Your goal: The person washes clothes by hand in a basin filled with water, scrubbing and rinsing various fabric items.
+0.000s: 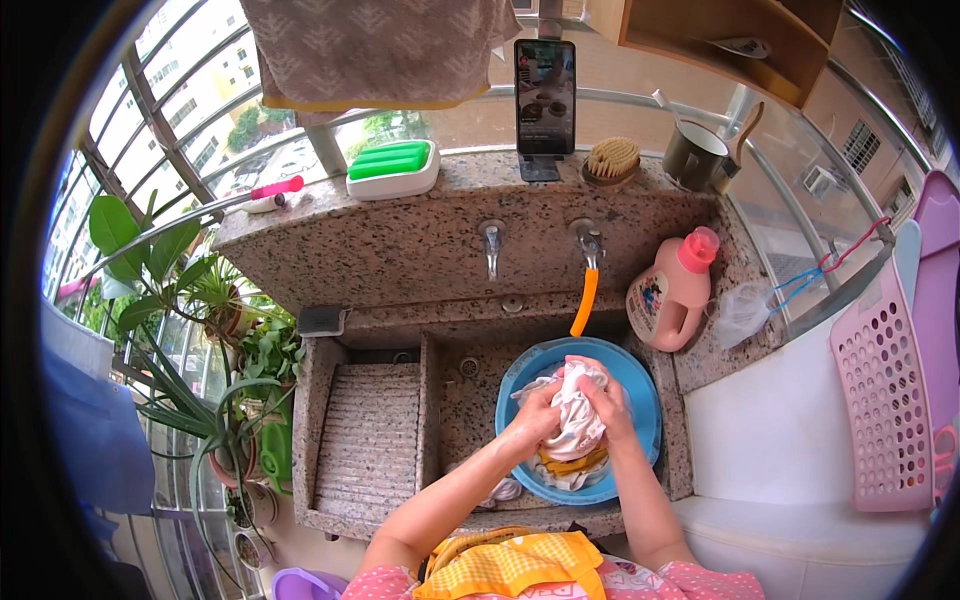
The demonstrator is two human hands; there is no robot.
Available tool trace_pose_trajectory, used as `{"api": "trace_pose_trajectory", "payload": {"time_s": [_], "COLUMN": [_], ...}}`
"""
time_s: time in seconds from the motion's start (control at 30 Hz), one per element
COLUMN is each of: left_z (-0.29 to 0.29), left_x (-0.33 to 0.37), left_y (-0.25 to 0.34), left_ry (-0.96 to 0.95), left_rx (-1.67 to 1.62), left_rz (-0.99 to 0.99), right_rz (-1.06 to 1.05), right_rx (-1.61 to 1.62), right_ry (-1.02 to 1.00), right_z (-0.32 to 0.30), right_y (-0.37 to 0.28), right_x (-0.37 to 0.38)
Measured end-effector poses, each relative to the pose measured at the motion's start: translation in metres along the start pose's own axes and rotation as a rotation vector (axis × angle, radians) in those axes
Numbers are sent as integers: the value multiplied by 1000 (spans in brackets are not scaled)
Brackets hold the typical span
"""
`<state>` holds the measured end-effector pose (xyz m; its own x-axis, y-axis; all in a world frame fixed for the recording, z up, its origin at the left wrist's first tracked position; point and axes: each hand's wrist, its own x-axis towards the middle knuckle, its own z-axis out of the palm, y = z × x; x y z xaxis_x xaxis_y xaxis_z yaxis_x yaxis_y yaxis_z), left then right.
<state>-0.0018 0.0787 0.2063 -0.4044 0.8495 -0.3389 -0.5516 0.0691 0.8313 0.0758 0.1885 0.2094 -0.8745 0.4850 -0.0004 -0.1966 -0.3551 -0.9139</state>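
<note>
A bunched white cloth with faint pink marks [577, 418] is gripped between both my hands, over a round blue basin [648, 400]. My left hand [537, 418] closes on its left side; my right hand [607, 396] wraps its upper right side. Beneath the cloth, a mustard-yellow cloth [572, 464] and other pale fabric lie in the basin. The basin stands in the right part of a speckled stone sink [450, 345]. An orange hose [586, 300] on the right tap ends just above the basin's far rim.
A pink detergent bottle [668, 295] stands right of the basin. A ribbed stone washboard [368, 435] fills the sink's left side. On the ledge are a green soap block [390, 159], a phone [545, 100], a scrub brush [612, 160] and a dark mug [694, 157]. Plants [215, 420] stand left.
</note>
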Motion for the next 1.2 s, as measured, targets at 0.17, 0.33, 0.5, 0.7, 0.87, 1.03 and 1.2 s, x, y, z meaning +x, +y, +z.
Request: {"api": "trace_pose_trajectory", "payload": {"time_s": [0.17,0.33,0.5,0.7,0.87,1.03,1.2], "left_z": [1,-46,-61,-96,-57,-82,-67], "left_x": [-16,0,17,52,41,38,26], "left_y": [39,-15,-75,-148,-100,-99,-80], "left_ry": [-147,155,-106,33,331,-152,26], "left_rx": [165,96,-538,-992,-469,-853,-669], "left_rz": [141,-147,-429,-305,-230,-25,-170], "right_rz": [-254,-365,-52,-394,-192,-455,-517], "right_rx": [-122,-116,-107,-938,-938,-912,-1010], "right_ry": [310,570,434,164,416,133,280], "right_z": [-19,-47,17,72,3,82,52], "right_y": [-10,4,56,97,115,91,111], "right_x": [2,9,-7,-30,7,-27,-4]}}
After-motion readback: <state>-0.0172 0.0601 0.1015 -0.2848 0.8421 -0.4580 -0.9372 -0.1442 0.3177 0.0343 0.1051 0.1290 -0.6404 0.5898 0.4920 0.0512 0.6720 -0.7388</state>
